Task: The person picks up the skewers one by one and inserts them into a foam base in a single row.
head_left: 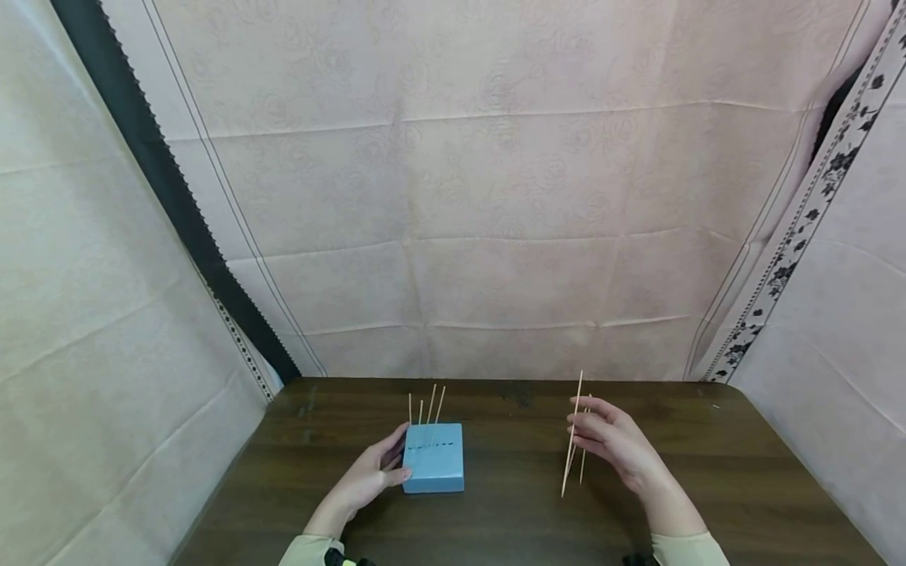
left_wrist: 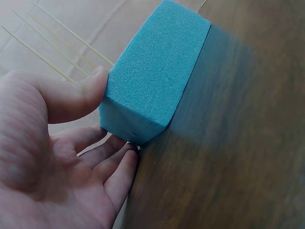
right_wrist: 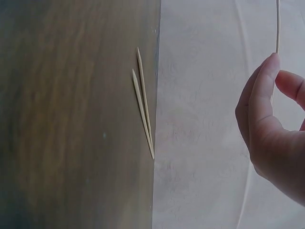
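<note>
A light blue foam block rests on the table toward the left, with several thin wooden skewers standing up from its top. My left hand holds the block by its left side; in the left wrist view the thumb presses one face and the fingers curl beneath the edge. Off to the right, my right hand pinches one wooden skewer upright between thumb and fingertips. Two pointed skewers lie on the table near that hand, their far ends almost meeting.
The dark brown wooden table ends at a pale cloth hanging at the back. More cloth panels slope in at the left and right.
</note>
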Available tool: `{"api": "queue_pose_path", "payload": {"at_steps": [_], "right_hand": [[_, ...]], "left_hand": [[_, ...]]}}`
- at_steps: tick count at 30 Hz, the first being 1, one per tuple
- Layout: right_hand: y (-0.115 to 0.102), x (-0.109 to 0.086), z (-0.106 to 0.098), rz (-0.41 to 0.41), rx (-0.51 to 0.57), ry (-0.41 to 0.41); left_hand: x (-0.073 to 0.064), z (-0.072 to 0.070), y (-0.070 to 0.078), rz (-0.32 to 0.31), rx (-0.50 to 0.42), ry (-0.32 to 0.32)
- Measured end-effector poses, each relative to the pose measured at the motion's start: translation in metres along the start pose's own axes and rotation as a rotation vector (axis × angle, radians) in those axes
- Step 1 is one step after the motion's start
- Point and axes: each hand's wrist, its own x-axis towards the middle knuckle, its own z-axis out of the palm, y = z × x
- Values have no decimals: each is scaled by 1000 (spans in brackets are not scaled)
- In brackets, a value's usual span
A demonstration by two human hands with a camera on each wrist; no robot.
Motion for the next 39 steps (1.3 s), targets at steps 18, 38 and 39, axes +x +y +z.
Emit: {"api": "queue_pose_path", "payload": {"at_steps": [18,38,39], "right_hand": [[1,10,27,-15,37,-2],[8,35,110,-120,106,65],[8,36,113,-128,103,71]], "left_hand": [[2,-1,0,-3,-5,-9],[1,-1,0,-1,-23,-16],[1,-1,0,-1,-24,-18]]}}
